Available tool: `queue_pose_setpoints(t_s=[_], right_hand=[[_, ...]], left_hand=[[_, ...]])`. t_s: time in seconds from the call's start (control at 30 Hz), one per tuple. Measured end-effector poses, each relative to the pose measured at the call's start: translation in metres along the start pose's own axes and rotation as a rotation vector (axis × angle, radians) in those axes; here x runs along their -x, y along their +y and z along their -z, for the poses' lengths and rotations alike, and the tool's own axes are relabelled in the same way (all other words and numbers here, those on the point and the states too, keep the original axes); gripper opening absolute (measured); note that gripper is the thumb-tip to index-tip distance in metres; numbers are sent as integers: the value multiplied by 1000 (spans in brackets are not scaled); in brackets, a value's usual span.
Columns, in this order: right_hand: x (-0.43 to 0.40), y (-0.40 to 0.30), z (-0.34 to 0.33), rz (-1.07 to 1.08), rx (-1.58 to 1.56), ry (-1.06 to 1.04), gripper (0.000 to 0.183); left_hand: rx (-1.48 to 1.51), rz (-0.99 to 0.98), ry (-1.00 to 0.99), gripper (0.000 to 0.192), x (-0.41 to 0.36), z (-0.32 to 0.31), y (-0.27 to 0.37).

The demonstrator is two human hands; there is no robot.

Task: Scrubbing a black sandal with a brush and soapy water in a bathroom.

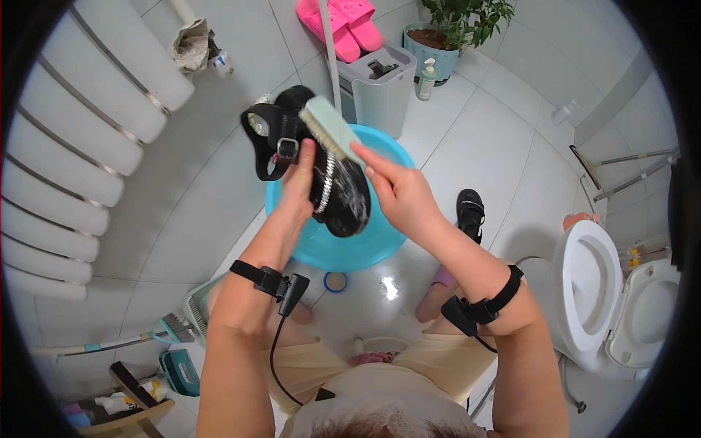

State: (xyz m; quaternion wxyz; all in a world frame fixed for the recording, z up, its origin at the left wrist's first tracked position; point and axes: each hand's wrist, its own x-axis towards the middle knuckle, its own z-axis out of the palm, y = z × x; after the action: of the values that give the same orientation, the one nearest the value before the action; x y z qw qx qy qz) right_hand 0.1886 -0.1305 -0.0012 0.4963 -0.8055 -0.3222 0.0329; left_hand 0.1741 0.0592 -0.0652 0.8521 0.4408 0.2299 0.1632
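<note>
My left hand (298,183) grips a black sandal (350,200) with a silvery trim band and a buckled ankle strap, holding it tilted above a blue plastic basin (328,257). Whitish foam streaks the sandal's front part. In my right hand (402,191) is a pale green scrubbing brush (331,123), its bristles against or very close to the sandal's upper; contact is not clear. Another black sandal (470,211) rests on the floor to the right of the basin. Water shows inside the basin.
Behind the basin stands a grey bin (383,93) with pink slippers (345,27) on top, beside a pump bottle (426,82) and a potted plant (432,41). A toilet (586,284) is at right, a radiator (71,153) at left. A blue-rimmed round item (335,282) lies before the basin.
</note>
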Motion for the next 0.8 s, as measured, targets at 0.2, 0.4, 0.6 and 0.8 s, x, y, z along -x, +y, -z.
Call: queue_pose_setpoints(t_s=[0.2,0.4,0.6,0.8], right_hand=[[37,10,4,-51,-39,-120,39],[9,14,11,-7,41,-13,39],[-4,23,3,-11,-18,44,36],[35,12,-1,-114,-21,-121,37]], left_hand=[[198,-56,-1,65,-30,26,34],[-240,89,-115,60,12,-6,-3],[-322,151,41,62,4,19,-24],[-191,143,-50,80,5,32,18]])
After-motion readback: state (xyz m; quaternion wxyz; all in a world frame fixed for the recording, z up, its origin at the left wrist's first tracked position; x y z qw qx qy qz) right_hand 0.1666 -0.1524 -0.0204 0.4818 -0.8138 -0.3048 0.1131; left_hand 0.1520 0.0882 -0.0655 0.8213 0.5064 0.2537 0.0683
